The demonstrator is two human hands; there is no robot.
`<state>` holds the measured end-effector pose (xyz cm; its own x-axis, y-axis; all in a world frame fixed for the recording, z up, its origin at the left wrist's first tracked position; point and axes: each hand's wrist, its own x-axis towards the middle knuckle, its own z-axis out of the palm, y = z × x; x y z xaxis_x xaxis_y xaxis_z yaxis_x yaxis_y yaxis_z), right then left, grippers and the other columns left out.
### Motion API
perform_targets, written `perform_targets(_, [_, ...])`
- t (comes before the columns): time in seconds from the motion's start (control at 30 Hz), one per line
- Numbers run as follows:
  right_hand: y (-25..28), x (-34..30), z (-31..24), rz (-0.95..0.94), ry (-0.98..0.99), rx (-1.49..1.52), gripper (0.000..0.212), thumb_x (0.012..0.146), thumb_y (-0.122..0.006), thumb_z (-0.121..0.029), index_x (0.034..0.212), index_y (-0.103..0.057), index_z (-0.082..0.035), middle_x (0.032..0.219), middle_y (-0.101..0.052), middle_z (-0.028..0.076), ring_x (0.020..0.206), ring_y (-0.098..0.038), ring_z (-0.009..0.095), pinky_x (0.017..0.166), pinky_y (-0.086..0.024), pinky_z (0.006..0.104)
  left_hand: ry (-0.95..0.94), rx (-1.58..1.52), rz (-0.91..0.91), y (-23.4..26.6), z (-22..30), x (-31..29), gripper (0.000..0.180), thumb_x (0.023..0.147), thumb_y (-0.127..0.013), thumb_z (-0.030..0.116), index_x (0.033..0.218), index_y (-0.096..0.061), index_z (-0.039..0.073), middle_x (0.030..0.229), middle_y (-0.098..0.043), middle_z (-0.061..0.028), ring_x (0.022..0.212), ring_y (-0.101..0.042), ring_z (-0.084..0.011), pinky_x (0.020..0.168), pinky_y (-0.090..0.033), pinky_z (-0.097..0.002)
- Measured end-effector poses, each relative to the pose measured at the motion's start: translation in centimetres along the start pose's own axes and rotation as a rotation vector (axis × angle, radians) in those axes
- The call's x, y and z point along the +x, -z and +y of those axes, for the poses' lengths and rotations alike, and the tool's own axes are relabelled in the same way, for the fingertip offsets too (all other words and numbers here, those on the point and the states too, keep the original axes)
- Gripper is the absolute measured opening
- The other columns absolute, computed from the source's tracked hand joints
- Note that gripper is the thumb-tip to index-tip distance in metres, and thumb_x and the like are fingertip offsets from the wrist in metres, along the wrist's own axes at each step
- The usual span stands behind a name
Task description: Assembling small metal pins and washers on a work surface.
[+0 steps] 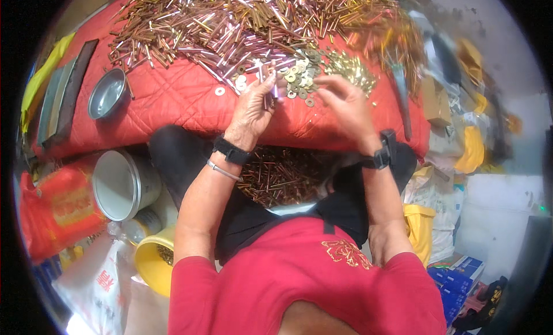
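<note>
Upright in my left hand (251, 109), a few slim metal rods (269, 99) are gripped between thumb and fingers. My right hand (347, 104) hovers to the right, slightly blurred, its thumb and forefinger apart with nothing visible between them. Between the hands and just beyond lies a heap of flat round washers (292, 78), silver and dull grey. Small shiny gold-coloured pieces (352, 69) are piled beside it, behind my right hand. A large mound of copper-coloured rods (230, 29) covers the far side. All of this rests on a red quilted cloth (167, 104).
A metal bowl (106, 96) stands at the left on the cloth. More rods (282, 176) lie low between my legs. A pale round bucket (115, 185), a yellow bucket (151, 269) and bags crowd the left. Blue boxes (458, 283) and a yellow bag (419, 228) sit at the right.
</note>
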<state>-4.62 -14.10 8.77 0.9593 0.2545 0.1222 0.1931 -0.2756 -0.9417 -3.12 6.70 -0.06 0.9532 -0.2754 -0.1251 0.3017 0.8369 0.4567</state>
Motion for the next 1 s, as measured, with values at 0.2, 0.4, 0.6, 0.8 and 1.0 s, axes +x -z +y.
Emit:
perform_targets(0.2, [-2.7,-1.3,-0.2,0.042,0.103,-0.071,0.020,0.086,-0.063,-0.009,0.105,-0.067,-0.006,0.084,-0.065,0.001,0.075,-0.057,0.007,0.068,-0.046,0.0228,-0.108,-0.128,0.133,-3.1,-0.4,-0.7,0.027,0.091,-0.053,0.004,0.114,-0.043,-0.007,0.118,-0.053,-0.0314,0.114,-0.054,-0.0425,0.095,-0.048,-0.0495])
perform_targets(0.4, [-3.7,-1.1,0.9,0.083,0.067,-0.025,0.018,0.086,-0.062,-0.007,0.103,-0.067,-0.006,0.078,-0.063,0.001,0.070,-0.055,0.006,0.063,-0.045,0.0229,-0.127,-0.053,0.090,-2.8,-0.4,-0.7,0.027,0.091,-0.054,0.003,0.115,-0.047,-0.007,0.121,-0.054,-0.0265,0.117,-0.053,-0.0381,0.096,-0.049,-0.0444])
perform_targets(0.6, [-4.1,-0.8,1.2,0.140,0.105,0.008,0.017,0.086,-0.061,-0.007,0.103,-0.066,-0.005,0.078,-0.062,0.002,0.070,-0.055,0.006,0.063,-0.045,0.0229,-0.211,0.024,0.085,-2.8,-0.6,-0.8,0.030,0.091,-0.053,0.004,0.117,-0.045,-0.010,0.122,-0.053,-0.0272,0.117,-0.053,-0.0378,0.097,-0.049,-0.0435])
perform_targets(0.8, [-4.2,-0.6,1.3,0.108,0.104,-0.029,0.017,0.086,-0.061,-0.008,0.102,-0.066,-0.004,0.082,-0.064,0.005,0.070,-0.057,0.009,0.065,-0.046,0.0253,-0.231,0.081,0.104,-2.7,-0.3,-0.8,0.032,0.093,-0.052,0.005,0.120,-0.043,-0.010,0.120,-0.055,-0.0274,0.115,-0.054,-0.0380,0.096,-0.050,-0.0417])
perform_targets(1.0, [-4.4,-0.8,0.4,0.112,0.071,-0.041,0.016,0.085,-0.062,-0.007,0.100,-0.066,-0.003,0.084,-0.065,0.008,0.073,-0.061,0.014,0.067,-0.048,0.0285,-0.245,0.113,0.133,-3.1,-0.8,-1.0,0.032,0.093,-0.051,0.005,0.120,-0.043,-0.008,0.119,-0.055,-0.0270,0.114,-0.056,-0.0376,0.093,-0.052,-0.0411])
